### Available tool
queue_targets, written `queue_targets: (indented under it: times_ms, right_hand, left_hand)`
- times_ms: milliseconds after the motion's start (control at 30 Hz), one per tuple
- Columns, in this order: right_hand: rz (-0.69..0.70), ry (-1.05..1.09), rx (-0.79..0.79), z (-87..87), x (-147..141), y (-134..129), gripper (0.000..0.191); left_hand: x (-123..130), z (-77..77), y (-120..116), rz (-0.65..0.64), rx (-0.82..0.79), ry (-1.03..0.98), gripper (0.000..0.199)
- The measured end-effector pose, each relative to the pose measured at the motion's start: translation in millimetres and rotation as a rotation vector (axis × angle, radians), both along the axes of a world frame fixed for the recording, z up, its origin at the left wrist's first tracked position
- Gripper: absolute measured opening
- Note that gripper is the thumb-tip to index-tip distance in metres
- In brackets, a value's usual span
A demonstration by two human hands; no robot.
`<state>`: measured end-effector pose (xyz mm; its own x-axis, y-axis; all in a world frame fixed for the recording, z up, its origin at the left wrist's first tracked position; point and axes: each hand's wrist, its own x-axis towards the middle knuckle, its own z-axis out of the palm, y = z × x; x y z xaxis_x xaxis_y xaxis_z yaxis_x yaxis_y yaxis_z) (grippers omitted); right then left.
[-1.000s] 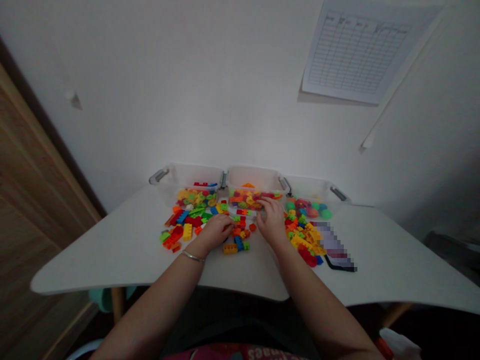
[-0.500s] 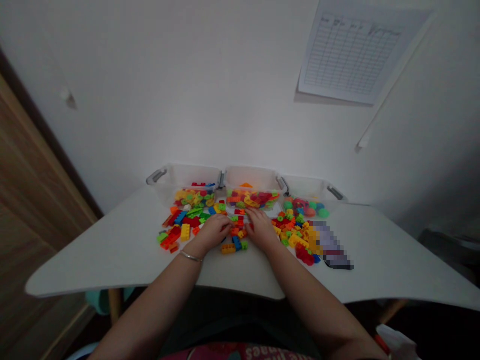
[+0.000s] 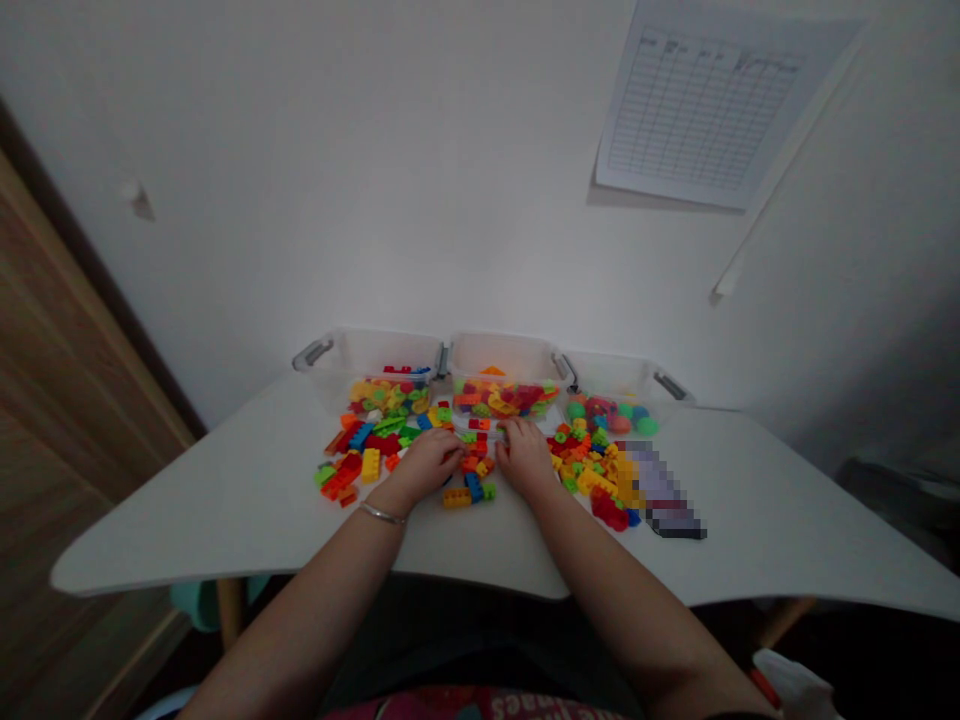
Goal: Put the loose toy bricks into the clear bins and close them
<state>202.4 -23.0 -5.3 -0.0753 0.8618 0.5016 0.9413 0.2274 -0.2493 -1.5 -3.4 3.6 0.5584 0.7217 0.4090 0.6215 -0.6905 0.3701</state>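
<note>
My left hand (image 3: 430,462), with a silver bangle on its wrist, rests over the middle of the table with its fingers curled inward. Whatever may be in those fingers is hidden. Across a small gap, my right hand (image 3: 526,462) has its fingers bent down by a small green piece, and its grip cannot be made out clearly. Between the hands lie red and orange toy building blocks (image 3: 478,450). Nearer to me are a yellow-orange block (image 3: 457,497) and a blue block (image 3: 474,486), side by side.
Three clear bins stand along the wall: the left bin (image 3: 375,350), middle bin (image 3: 506,352) and right bin (image 3: 611,375), each holding colourful pieces. Loose blocks spread left and right of my hands. A blurred-out flat item (image 3: 664,490) lies at the right on the white table (image 3: 757,500).
My right hand's fingers have shifted slightly right, showing more of the red blocks between the hands. The left hand stays in nearly the same place.
</note>
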Motion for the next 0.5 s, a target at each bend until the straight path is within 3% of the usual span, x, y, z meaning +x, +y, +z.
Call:
queue_targets:
  times_ms: [300, 500]
  right_hand:
    - [0.015, 0.004, -0.012, 2.2, 0.9, -1.4, 0.022]
    - [-0.038, -0.051, 0.013, 5.2, -1.9, 1.7, 0.045]
  left_hand:
    - [0.0, 2.9, -2.9, 0.001, -0.005, -0.006, 0.019]
    - [0.1, 1.3, -0.7, -0.005, -0.003, 0.008, 0.019]
